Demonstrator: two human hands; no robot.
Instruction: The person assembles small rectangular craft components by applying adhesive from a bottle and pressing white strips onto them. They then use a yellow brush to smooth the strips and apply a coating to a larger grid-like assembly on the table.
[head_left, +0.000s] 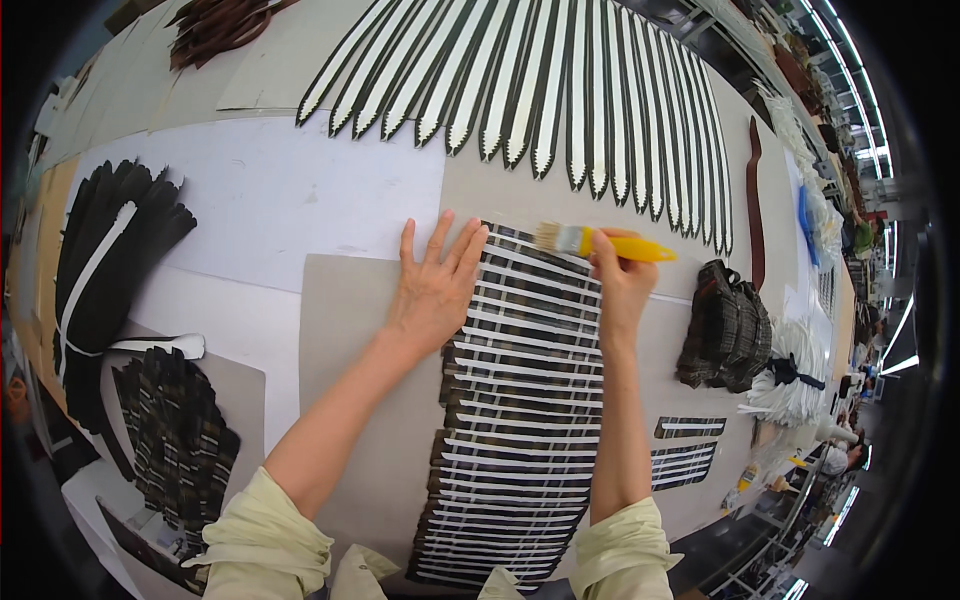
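Note:
In front of me lies a long column of overlapping plaid strips [525, 400], each showing a white band across it. My left hand [430, 290] rests flat at the column's far left corner, fingers spread, fingertips by the topmost strip. In my right hand [625, 290] is a flat paintbrush [645, 249] with a yellow handle, metal collar and pale bristles. Its bristles point left and are over the far edge of the strips; whether they touch cannot be told. Both sleeves are rolled up.
Black-and-white pointed strips [520, 90] fan out along the far side. At left lie a black strip bundle [110, 260] and a plaid pile [180, 430]. At right are another plaid bundle [725, 330], white strips [790, 385], small plaid pieces [685, 462] and a brown strap [756, 210].

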